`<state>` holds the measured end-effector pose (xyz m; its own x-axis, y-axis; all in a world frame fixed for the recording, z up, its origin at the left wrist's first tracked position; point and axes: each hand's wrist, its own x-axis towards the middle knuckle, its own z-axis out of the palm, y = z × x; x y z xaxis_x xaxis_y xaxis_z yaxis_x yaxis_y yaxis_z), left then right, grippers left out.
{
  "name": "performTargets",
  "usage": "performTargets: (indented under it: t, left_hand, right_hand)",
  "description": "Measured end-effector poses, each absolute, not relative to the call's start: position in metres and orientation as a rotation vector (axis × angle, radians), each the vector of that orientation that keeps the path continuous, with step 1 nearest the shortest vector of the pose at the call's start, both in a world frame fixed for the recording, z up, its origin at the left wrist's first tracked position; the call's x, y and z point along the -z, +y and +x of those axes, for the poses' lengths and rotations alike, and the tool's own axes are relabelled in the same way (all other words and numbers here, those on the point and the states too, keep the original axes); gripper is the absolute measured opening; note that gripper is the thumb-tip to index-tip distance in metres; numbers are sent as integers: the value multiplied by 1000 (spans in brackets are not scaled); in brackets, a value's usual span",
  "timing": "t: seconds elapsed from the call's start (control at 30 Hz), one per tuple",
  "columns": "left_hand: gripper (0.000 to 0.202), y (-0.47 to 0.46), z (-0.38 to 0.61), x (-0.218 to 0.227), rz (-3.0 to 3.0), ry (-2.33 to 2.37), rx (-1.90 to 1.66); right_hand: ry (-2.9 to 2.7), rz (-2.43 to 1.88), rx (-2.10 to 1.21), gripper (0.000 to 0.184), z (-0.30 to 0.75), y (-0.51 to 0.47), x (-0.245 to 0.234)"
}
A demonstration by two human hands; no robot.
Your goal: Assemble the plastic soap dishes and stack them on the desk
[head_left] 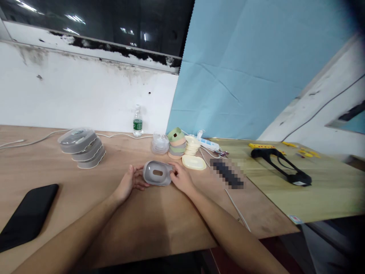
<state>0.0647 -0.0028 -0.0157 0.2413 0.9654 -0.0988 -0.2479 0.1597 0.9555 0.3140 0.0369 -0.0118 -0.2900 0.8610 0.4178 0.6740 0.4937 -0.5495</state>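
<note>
A grey oval plastic box part (157,173) with a long slot in its middle is between my hands, over the wooden table. My left hand (131,182) grips its left end, thumb raised and fingers along the side. At the right end, my right hand (180,177) pinches the rim with thumb and bent fingers. Just beyond sit stacked green, grey and peach plastic parts (176,143) and clear plastic pieces (160,144). Cream parts (192,145) are piled beside them, with a flat cream oval piece (194,162) in front.
Stacked grey lidded boxes (85,147) stand at the left, behind a black phone-like slab (30,213). A water bottle (137,121) is by the wall. A power strip (209,144), cables, a blurred-out dark object (228,174) and a black strap-like item (282,167) lie to the right.
</note>
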Motion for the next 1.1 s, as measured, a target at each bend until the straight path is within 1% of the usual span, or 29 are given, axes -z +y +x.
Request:
performTargets:
  t: [0.1, 0.23, 0.3, 0.43, 0.47, 0.53, 0.63, 0.7, 0.77, 0.87, 0.97, 1.03, 1.1]
  left_hand:
    - [78, 0, 60, 15, 990, 966, -1139]
    - [74, 1, 56, 13, 1026, 1017, -1150]
    - [75, 1, 55, 14, 1037, 1027, -1153]
    - [79, 1, 57, 20, 1088, 1027, -1155]
    - [78, -1, 57, 20, 1120, 1033, -1154]
    - [74, -4, 56, 19, 1228, 1069, -1149]
    - [60, -10, 48, 10, 1561, 1188, -1156]
    - [45, -11, 38, 0, 1879, 1293, -1149]
    - [36, -9, 24, -9, 2141, 1418, -1224]
    - [28, -3, -3, -20, 2322, 1638, -1468]
    - [28, 2, -32, -27, 2294, 1957, -1756]
    - [35, 3, -51, -31, 2173, 2179, -1934]
    - [45, 2, -66, -32, 2020, 2350, -2009]
  right_hand:
    - [-1871, -1427, -383, 44, 328, 49, 15]
    - [-1726, -1545, -381, 44, 343, 60, 18]
    - [-1715, -1596, -369, 39, 347, 62, 18]
    - [-1838, -1672, -328, 19, 351, 60, 14]
    - [-1879, -1678, -313, 18, 352, 59, 13]
    - [-1940, -1684, -278, 29, 353, 57, 9]
    - [-1968, -1707, -218, 45, 354, 55, 4]
    - [-1964, -1729, -187, 48, 356, 55, 1]
    - [-1956, -1744, -180, 49, 358, 56, 1]
    - [-1940, -1738, -195, 50, 362, 57, 2]
    - [-1935, -1706, -217, 53, 364, 59, 5]
    - [-1950, -1670, -231, 53, 364, 60, 6]
    - [-1982, -1615, -253, 52, 365, 60, 7]
